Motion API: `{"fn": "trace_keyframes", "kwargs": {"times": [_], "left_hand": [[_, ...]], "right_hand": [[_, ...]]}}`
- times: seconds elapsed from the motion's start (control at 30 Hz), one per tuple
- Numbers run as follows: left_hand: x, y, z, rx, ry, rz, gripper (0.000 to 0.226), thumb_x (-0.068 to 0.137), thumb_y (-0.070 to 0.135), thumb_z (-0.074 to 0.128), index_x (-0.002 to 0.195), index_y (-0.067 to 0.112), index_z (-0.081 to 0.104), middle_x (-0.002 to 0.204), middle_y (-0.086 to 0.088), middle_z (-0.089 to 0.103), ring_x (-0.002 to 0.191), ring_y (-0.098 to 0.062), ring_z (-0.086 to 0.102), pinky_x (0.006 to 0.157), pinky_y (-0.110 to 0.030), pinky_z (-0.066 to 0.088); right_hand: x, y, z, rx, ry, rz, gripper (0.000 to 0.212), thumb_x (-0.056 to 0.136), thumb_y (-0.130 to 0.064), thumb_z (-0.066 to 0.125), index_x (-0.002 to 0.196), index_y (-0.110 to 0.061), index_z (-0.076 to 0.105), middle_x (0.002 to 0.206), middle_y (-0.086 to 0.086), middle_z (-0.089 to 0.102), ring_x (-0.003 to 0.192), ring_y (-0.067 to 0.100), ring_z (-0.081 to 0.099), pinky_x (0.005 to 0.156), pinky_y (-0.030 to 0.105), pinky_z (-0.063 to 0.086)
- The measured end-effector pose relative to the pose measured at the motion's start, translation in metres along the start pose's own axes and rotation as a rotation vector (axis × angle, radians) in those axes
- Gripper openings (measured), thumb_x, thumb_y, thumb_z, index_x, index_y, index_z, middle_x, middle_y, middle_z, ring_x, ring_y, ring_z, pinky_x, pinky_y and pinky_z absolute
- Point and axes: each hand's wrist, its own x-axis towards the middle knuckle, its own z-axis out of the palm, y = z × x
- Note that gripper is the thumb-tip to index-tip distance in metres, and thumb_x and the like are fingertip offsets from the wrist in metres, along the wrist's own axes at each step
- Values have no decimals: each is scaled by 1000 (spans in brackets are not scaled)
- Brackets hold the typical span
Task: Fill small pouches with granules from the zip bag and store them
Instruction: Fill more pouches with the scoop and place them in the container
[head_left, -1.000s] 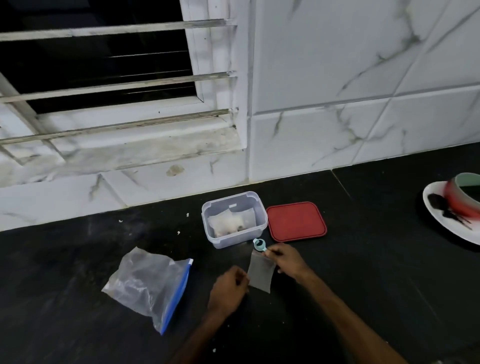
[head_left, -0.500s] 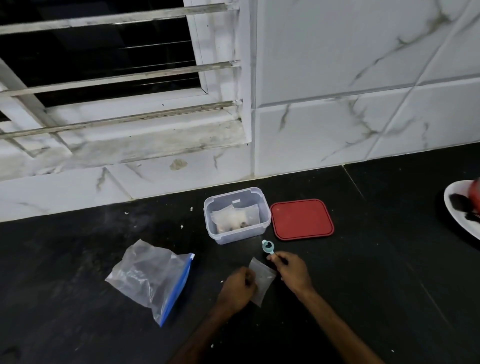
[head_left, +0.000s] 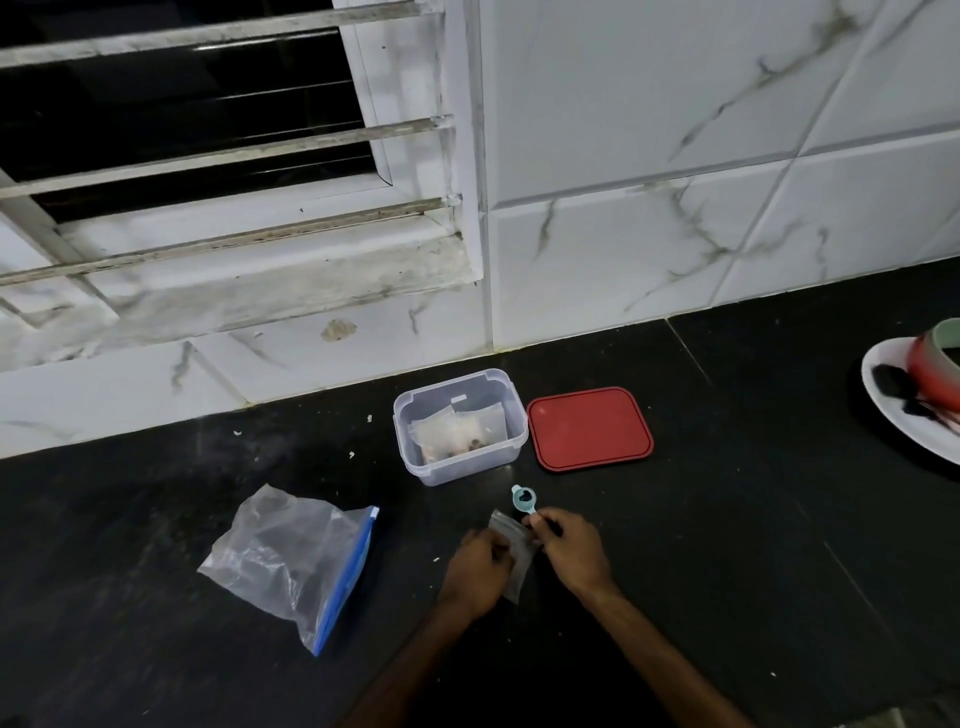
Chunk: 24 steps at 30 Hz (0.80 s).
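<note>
A small clear pouch (head_left: 514, 551) lies between my hands on the black counter. My left hand (head_left: 475, 569) grips its left edge. My right hand (head_left: 571, 551) pinches the handle of a small teal scoop (head_left: 522, 499), whose bowl points away from me just above the pouch's top. The clear zip bag (head_left: 291, 561) with a blue strip and dark granules lies to the left. A clear plastic container (head_left: 460, 423) with filled pouches inside stands behind the hands, and its red lid (head_left: 589, 428) lies flat to its right.
A white plate (head_left: 904, 421) carrying a red and green cup and dark items sits at the right edge. A marble-tiled wall and a barred window ledge rise behind the counter. Small white crumbs dot the counter left of the container.
My left hand has closed in onto the pouch's left edge. The pouch has tilted and sits lower between the hands. The right hand keeps the scoop at the pouch's top.
</note>
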Motion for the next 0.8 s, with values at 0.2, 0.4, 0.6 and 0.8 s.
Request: {"fn": "trace_keyframes", "kwargs": {"times": [0.2,0.4,0.6,0.8], "left_hand": [[7,4,-1,-24,25,-48,24,96,28,54,105,12,69,111,-7,67,102,-18,61,87,-27,44],[12,16,-4,-35,49,-191,43,93,52,53,95,14,74,99,-5,73,95,-21,68,82,-30,51],[13,18,-5,57,69,-267,30,87,42,55,99,18,70,103,-4,72,96,-23,68,86,-35,55],[7,19,-5,116,77,-188,31,91,41,51,98,17,69,104,-3,70,97,-20,66,83,-32,52]], "right_hand": [[3,-5,1,-78,5,-38,18,93,-24,56,95,-22,74,93,-10,73,87,6,67,83,27,51],[-4,-5,-1,-33,-20,-10,20,98,-26,50,85,-25,66,81,-7,70,67,5,65,62,21,53],[-13,2,4,-14,-25,-24,23,96,-27,51,81,-21,67,78,-5,71,61,5,63,66,31,54],[-16,-1,9,-2,-39,-29,24,97,-27,50,78,-17,63,72,3,69,48,4,58,62,36,53]]}}
